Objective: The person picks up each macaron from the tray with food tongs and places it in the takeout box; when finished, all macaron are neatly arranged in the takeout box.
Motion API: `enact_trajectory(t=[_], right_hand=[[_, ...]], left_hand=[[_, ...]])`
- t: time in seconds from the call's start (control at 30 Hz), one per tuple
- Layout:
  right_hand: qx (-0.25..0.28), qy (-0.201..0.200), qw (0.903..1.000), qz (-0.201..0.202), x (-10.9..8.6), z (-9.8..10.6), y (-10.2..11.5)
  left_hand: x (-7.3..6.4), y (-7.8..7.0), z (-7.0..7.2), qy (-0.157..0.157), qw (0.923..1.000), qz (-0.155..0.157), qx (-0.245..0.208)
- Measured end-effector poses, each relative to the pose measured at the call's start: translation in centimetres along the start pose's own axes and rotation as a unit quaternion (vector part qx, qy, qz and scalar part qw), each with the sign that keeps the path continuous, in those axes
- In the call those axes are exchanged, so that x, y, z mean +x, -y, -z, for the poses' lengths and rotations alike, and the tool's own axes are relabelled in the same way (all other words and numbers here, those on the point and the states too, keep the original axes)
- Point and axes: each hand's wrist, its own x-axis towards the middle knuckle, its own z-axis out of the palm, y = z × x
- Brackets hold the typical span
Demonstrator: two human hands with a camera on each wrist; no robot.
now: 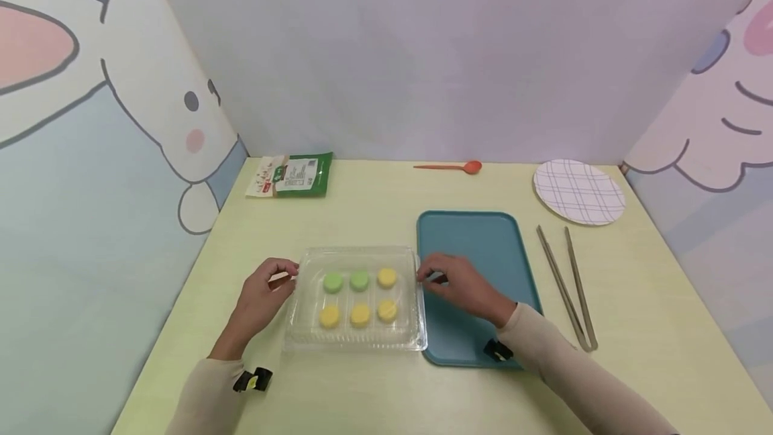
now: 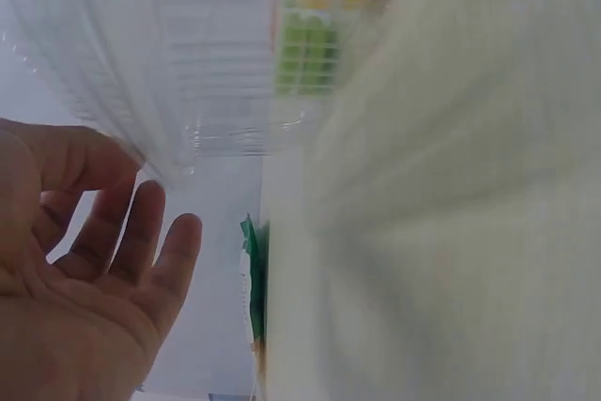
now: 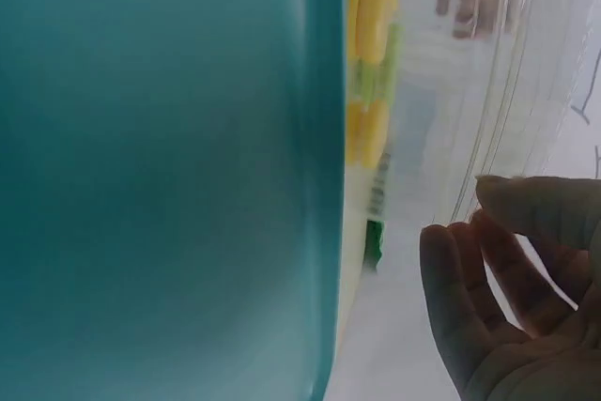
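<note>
A clear plastic box (image 1: 302,334) with a ribbed lid (image 1: 356,257) stands in the middle of the table. Inside show several small round pieces, yellow (image 1: 359,315) and green (image 1: 333,282), like little cakes. My left hand (image 1: 256,301) is at the box's left side, pinching the lid's edge between thumb and forefinger. On the opposite side my right hand (image 1: 461,284) pinches the lid's edge, above the tray. In both wrist views the pinched edge is raised above the tabletop, and the other fingers are loosely bent.
The blue-green tray (image 1: 474,240) lies right beside the box. Metal tongs (image 1: 564,287) are to its right, with a checked oval plate (image 1: 578,191) behind them. Along the back lie an orange spoon (image 1: 472,167) and a green-and-white packet (image 1: 290,175). Walls border the table.
</note>
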Motion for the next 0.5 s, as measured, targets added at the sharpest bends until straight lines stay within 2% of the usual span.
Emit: enact_trajectory(t=[0.1,0.17,0.23,0.33,0.4,0.5], right_hand=[[0.004,-0.006,0.9997,-0.022,-1.1,-0.4,0.5],[0.005,-0.012,0.9991,-0.041,-2.0,-0.7,0.9],[0.012,-0.014,0.9977,-0.066,-3.0,-1.1,1.5],[0.076,0.002,0.9901,-0.118,-4.2,-1.8,2.4],[0.154,0.02,0.9754,-0.157,-4.8,-2.2,2.9],[0.271,0.042,0.9397,-0.205,-5.5,-2.7,3.5]], left_hand=[[-0.7,0.2,-0.2,0.002,0.9988,0.049,-0.001],[-1.2,0.1,-0.2,0.021,0.9946,0.101,-0.017],[-2.0,-0.2,-0.1,0.049,0.9865,0.153,-0.03],[-3.4,-0.9,0.2,0.104,0.9668,0.222,-0.073],[-4.3,-1.2,0.6,0.139,0.9548,0.245,-0.094],[-5.2,-1.4,1.2,0.189,0.9397,0.257,-0.124]])
